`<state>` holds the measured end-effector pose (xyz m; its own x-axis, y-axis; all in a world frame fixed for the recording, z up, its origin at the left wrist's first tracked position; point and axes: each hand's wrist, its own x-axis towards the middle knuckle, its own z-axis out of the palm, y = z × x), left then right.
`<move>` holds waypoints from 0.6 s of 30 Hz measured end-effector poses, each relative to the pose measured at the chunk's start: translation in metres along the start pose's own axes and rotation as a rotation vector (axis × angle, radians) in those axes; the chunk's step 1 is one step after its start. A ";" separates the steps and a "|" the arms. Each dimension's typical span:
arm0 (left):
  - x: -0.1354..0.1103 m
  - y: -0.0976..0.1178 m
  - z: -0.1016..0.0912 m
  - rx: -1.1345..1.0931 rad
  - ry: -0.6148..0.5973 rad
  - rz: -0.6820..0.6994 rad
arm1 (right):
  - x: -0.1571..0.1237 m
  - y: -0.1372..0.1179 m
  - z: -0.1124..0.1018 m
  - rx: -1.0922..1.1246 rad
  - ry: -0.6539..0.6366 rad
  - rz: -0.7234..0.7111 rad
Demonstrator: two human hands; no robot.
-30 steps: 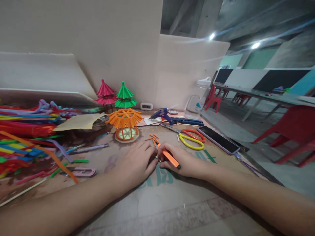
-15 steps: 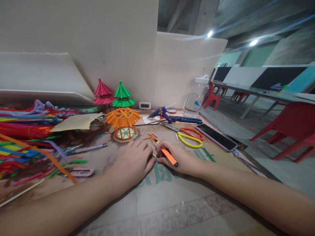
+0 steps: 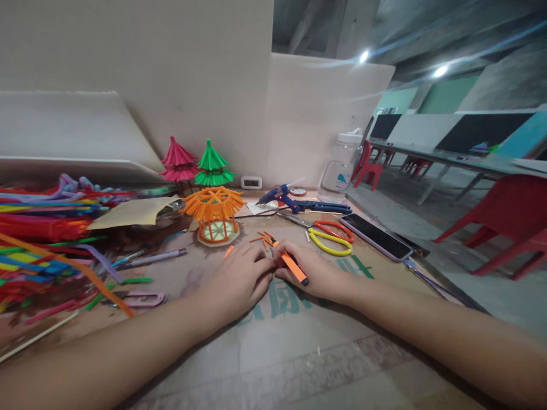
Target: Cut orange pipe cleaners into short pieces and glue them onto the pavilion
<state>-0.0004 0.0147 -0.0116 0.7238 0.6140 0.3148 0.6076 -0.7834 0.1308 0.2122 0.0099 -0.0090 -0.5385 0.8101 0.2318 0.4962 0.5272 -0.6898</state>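
My right hand [image 3: 310, 270] is closed around an orange marker pen [image 3: 291, 266], its dark end pointing back toward me. My left hand [image 3: 241, 273] is closed too, with thumb and fingertips nearly meeting those of the right; whatever it pinches is hidden. Just beyond the fingertips lie several short orange sticks [image 3: 261, 236]. A small orange piece [image 3: 229, 251] shows at the edge of the left hand. Behind it stands a small orange model pavilion [image 3: 213, 213] with a slatted roof and a pale base.
Red and yellow-handled scissors [image 3: 331, 238], a phone [image 3: 376, 236], a blue glue gun [image 3: 277, 196] and a water bottle [image 3: 341, 168] are to the right. Pink [image 3: 178, 162] and green [image 3: 211, 165] model roofs stand behind. Colourful pipe cleaners [image 3: 47, 228] and a lilac cutter [image 3: 143, 299] lie left.
My left hand has shifted slightly right, its fingers closer to the right hand. A pale stick seen between the hands is now hidden, and the small orange piece has come into view.
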 end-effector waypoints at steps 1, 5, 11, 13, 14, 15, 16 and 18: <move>0.000 0.000 0.000 0.000 0.003 0.001 | 0.000 -0.001 0.000 -0.007 0.000 -0.006; -0.001 0.000 0.000 0.004 -0.001 -0.002 | -0.001 -0.001 -0.001 -0.017 0.002 -0.012; -0.001 -0.001 0.000 -0.020 -0.002 0.007 | -0.001 0.004 0.000 -0.098 0.080 -0.014; -0.001 0.000 0.000 -0.017 -0.002 0.005 | -0.001 0.006 0.000 -0.122 0.106 -0.025; -0.001 0.000 -0.001 -0.017 -0.003 0.001 | -0.001 0.006 0.000 -0.134 0.113 -0.032; -0.001 0.000 -0.001 -0.019 -0.002 -0.003 | -0.001 0.007 0.000 -0.146 0.116 -0.036; -0.001 0.000 -0.001 -0.023 0.001 -0.007 | -0.001 0.007 0.000 -0.160 0.115 -0.033; 0.000 0.000 -0.001 -0.031 0.016 -0.003 | 0.000 0.007 -0.001 -0.180 0.110 -0.012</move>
<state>-0.0008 0.0140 -0.0104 0.7167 0.6150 0.3288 0.5991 -0.7843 0.1611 0.2163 0.0135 -0.0133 -0.4721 0.8216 0.3197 0.6094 0.5662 -0.5550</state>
